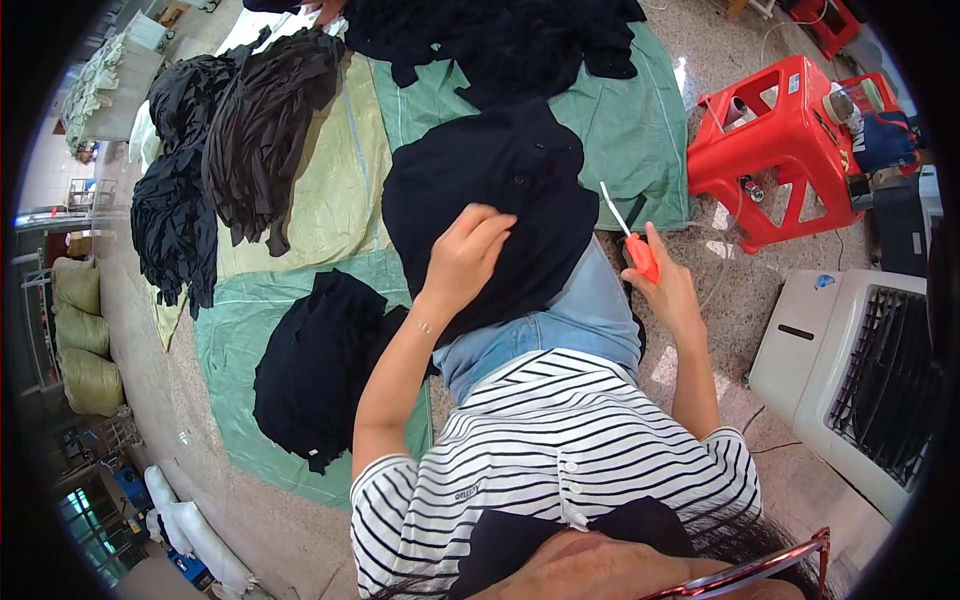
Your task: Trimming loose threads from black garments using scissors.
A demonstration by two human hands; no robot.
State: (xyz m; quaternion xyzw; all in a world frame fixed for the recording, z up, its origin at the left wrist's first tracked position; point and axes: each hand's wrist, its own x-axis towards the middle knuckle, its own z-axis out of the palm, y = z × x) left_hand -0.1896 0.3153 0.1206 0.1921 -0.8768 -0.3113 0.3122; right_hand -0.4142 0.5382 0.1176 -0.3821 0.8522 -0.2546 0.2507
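A dark navy garment (490, 170) with buttons lies bunched over my lap, on top of my light blue jeans (585, 300). Over its middle is my left hand (470, 255), its fingers drawn together in a pinch; whether cloth or thread is between the fingertips I cannot make out. To the right of the garment, my right hand (665, 285) grips a slim tool (641, 258) with an orange-red handle and a thin, pale, bent shaft. The shaft points up and left, apart from the cloth. The tool's exact kind is unclear.
Green sheeting (640, 120) covers the floor, with a yellowish sheet (340, 190) at left. Dark garment piles lie at far centre (490, 40), far left (265, 130) and near left (320, 365). Right stand a red plastic stool (770, 150) and a white air cooler (800, 345).
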